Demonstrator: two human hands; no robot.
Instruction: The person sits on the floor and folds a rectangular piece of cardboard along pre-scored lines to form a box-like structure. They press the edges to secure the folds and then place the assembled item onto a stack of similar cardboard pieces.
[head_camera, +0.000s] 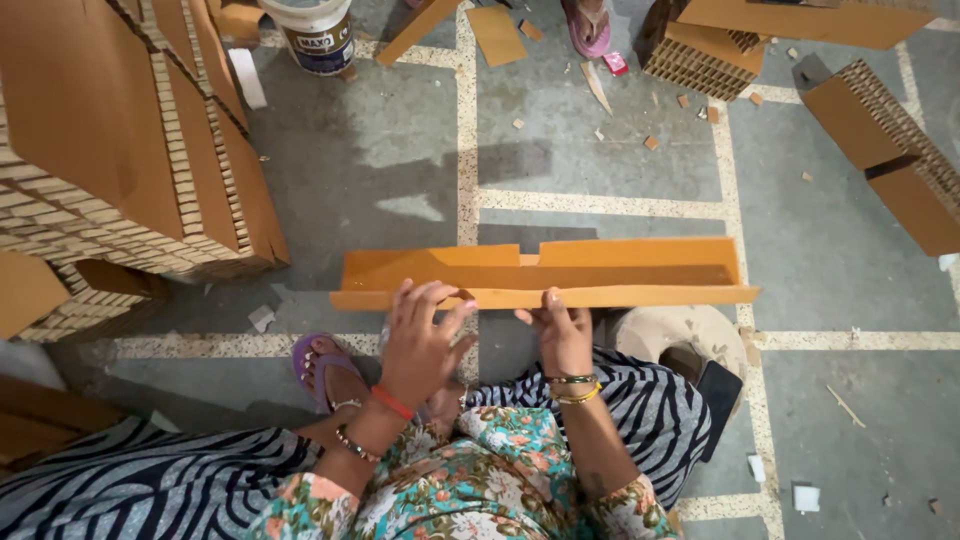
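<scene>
Cardboard strip (545, 274), long, folded into a trough, looks light and stiff yet easily creased; left hand (422, 345) spreads flat on its near flap; right hand (562, 335) pinches that edge, a sound central hold.

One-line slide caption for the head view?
Both hands, left hand and right hand, press a folded cardboard strip on the grey floor.

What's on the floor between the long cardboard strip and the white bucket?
Only bare grey floor between the strip and bucket, shown in the head view.
</scene>
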